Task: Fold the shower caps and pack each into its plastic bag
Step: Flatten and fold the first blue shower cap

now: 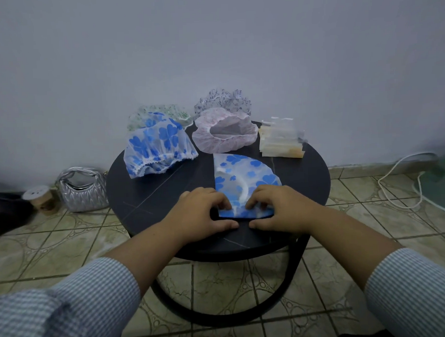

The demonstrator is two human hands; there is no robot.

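Observation:
A blue-flowered shower cap (244, 177) lies flattened into a wedge shape on the round black table (146, 196), near its front. My left hand (202, 212) and my right hand (275, 206) both pinch its near end, fingers curled over the folded edge. Behind it rest a puffed blue-flowered cap (157, 148), a pink cap (225, 133) with its opening facing me, a green-patterned cap (149, 115) and a dark-patterned cap (224, 100). A stack of clear plastic bags (281, 138) sits at the back right of the table.
The table stands against a pale wall on a tiled floor. A silver quilted handbag (81, 188) and a lidded cup (39, 200) sit on the floor to the left. A white cable (398, 185) runs across the floor on the right.

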